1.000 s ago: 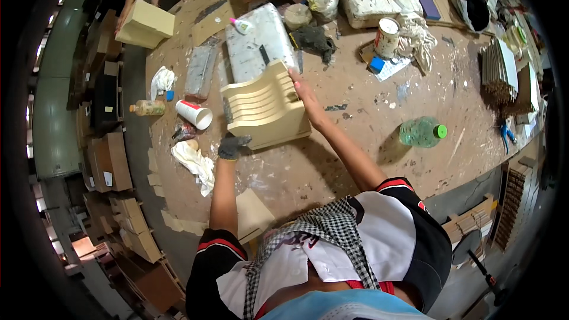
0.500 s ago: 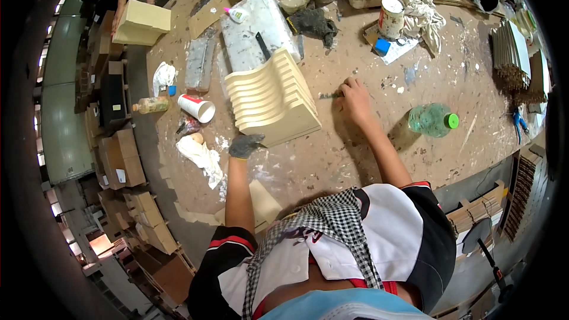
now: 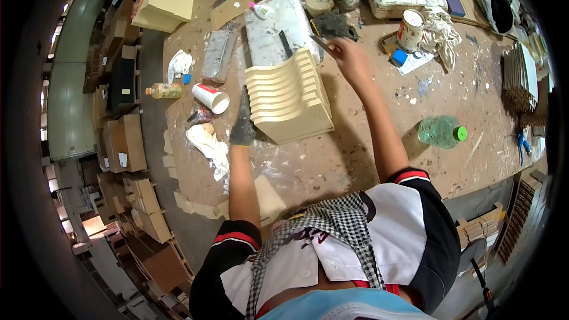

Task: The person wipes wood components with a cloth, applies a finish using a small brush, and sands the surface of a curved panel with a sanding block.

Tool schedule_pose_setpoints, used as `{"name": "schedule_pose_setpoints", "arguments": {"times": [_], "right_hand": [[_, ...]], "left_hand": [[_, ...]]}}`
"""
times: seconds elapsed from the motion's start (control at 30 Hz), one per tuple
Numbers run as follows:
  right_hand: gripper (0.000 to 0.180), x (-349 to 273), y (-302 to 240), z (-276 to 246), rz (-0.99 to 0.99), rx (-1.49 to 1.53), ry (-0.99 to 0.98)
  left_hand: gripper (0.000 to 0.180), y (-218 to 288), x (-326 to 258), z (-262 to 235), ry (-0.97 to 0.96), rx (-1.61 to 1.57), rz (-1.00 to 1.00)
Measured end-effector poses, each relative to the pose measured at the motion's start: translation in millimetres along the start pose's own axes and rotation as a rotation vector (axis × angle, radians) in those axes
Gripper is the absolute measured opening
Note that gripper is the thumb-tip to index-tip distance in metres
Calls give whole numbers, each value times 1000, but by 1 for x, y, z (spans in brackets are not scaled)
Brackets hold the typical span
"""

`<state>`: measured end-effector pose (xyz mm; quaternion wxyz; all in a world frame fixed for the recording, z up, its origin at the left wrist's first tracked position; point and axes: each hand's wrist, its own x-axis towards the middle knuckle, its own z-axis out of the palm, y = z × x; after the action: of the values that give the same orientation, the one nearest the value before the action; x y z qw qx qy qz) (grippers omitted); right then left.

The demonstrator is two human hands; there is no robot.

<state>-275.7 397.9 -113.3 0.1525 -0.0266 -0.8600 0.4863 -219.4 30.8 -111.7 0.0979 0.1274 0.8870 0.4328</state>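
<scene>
A cream stack of wavy-edged boards [image 3: 290, 95] stands on the worktable in front of me. My left hand [image 3: 243, 121], in a dark grey glove, lies along the stack's left side with its fingers stretched out. Beyond the stack's far right corner, my bare right hand [image 3: 351, 59] pinches a thin, flat, dark strip [image 3: 320, 43]; its exact kind is unclear. Behind the stack, a white paint-marked slab [image 3: 272, 18] carries a black blade-like piece [image 3: 285, 42] and a small white bottle with a pink tip [image 3: 262, 10].
Left of the stack lie a paper cup [image 3: 211, 99], a white rag [image 3: 208, 149] and a small bottle [image 3: 164, 90]. A green-capped bottle [image 3: 440, 132] is at right, a paint can [image 3: 410, 31] farther back. At far left, another person's arm reaches a cream block [image 3: 163, 9].
My right hand has moved up and away from the tabletop and now holds the dark strip. My left hand has slid from the stack's near corner up along its left side.
</scene>
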Motion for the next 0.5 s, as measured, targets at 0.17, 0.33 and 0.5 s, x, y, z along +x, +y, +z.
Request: {"name": "schedule_pose_setpoints", "arguments": {"times": [0.17,0.33,0.5], "right_hand": [[19,82,-18,68,25,100,-362],[32,53,-3,65,236,526,-87],[70,-36,-26,92,207,722,-175]], "left_hand": [[63,-28,20,6,147,-911,-321],[59,-22,34,7,226,-1407,-637],[56,-28,33,16,156,-1232,-399]]}}
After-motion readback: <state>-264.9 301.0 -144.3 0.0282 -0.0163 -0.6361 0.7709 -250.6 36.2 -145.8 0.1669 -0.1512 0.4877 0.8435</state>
